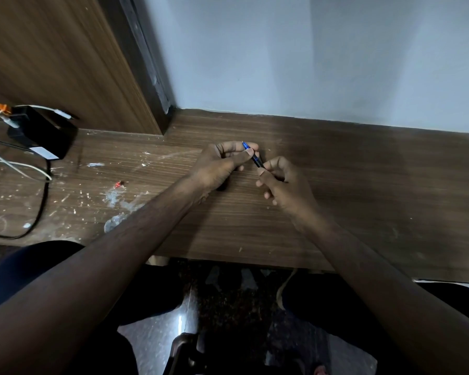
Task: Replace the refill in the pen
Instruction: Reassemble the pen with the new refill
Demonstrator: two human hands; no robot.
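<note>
Both hands grasp a thin blue pen [252, 155] above the desk [336, 185].
It looks light, stiff and slippery; left hand [222, 166] pinches the tip end, right hand [280, 182] the dark end.

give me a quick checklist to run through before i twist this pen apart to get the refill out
1. Left hand grips the tip half of the pen: ok, fingers wrap it near the tip.
2. Right hand pinches the dark rear end: ok.
3. Pen held clear above the desk: cannot tell, the height is unclear.
4. Barrel already loosened or separated: cannot tell, the fingers hide the joint.
5. New refill within reach: not ok, none visible on the desk.
6. Cables and black box clear of the hands: ok, they lie far to the left.
</note>
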